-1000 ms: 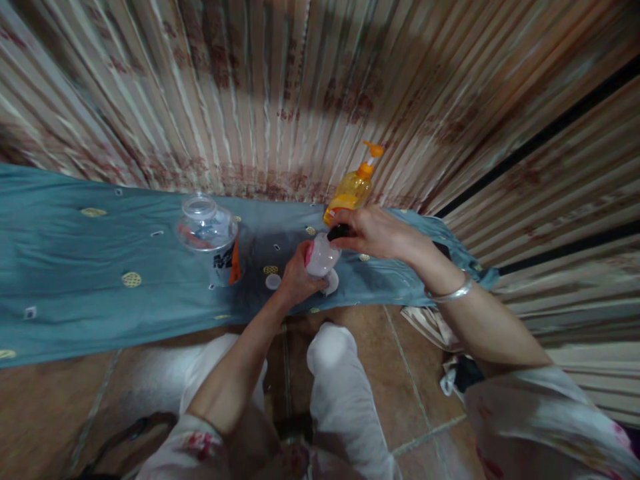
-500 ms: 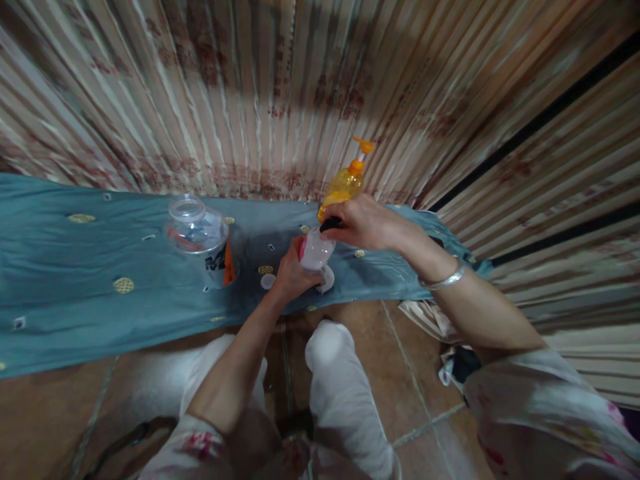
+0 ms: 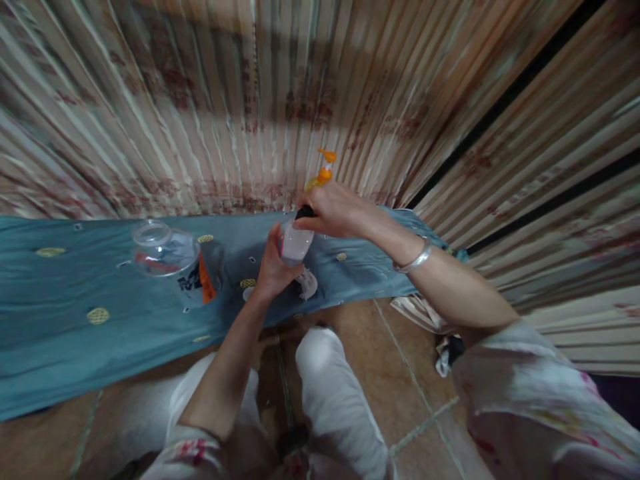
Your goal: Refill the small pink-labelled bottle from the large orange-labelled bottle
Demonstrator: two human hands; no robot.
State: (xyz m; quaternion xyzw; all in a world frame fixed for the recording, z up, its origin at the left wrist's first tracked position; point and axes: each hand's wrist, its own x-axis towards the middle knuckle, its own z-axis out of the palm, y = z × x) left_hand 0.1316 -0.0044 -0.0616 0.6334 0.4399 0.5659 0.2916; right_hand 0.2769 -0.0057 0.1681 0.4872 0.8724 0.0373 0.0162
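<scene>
Nearest to me I see white-trousered knees [image 3: 330, 387] over brown floor tiles [image 3: 395, 373], and two forearms in soft floral sleeves reaching forward. The left hand [image 3: 273, 267] wraps its fingers around the lower body of a small bottle [image 3: 295, 243], a translucent, pale, rounded plastic cylinder. The right hand [image 3: 335, 210], a smooth metal bangle [image 3: 414, 260] on its wrist, pinches the bottle's dark cap [image 3: 304, 213] with fingers closed down from above. The bottle stands nearly upright, its long axis vertical with a slight lean to the right, cap end up, held just above a teal cloth [image 3: 75, 287] with gold embroidered dots. Beneath it on the cloth lies a small white object [image 3: 306, 285]; I cannot tell what it is. To the left, a clear wide-mouthed plastic jar [image 3: 165, 250] with an orange and black label sits on the cloth, tilted in this view. Behind the right hand, an orange pump dispenser [image 3: 323, 170] is mostly hidden. Farthest is a pleated, patterned curtain [image 3: 200, 100].

Compared with half a second ago, both hands and the bottle sit a little higher over the cloth, the grip unchanged, and my view has swung right.
</scene>
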